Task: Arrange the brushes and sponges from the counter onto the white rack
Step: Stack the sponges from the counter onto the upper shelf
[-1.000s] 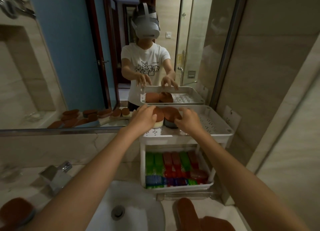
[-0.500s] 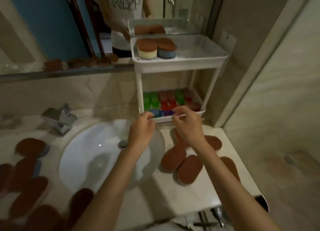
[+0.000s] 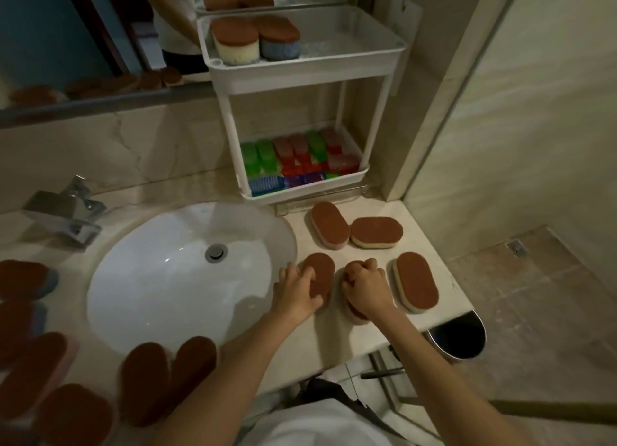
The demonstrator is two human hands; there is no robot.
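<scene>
left hand (image 3: 297, 292) is curled round a brown-topped sponge (image 3: 322, 270) lying on the surface (image 3: 334, 340) right of the sink (image 3: 160, 278) | right hand (image 3: 365, 287) is closed over a second sponge (image 3: 354, 313) just beside it | two sponges (image 3: 235, 40) are seen on the top tier of the white rack (image 3: 300, 69), coloured brushes (image 3: 300, 158) in its lower tier

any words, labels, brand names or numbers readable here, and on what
None can be read. The sponges, the white rack, the brushes on its lower shelf and the faucet show no legible print; any marks there are too dark or blurred to make out.
</scene>
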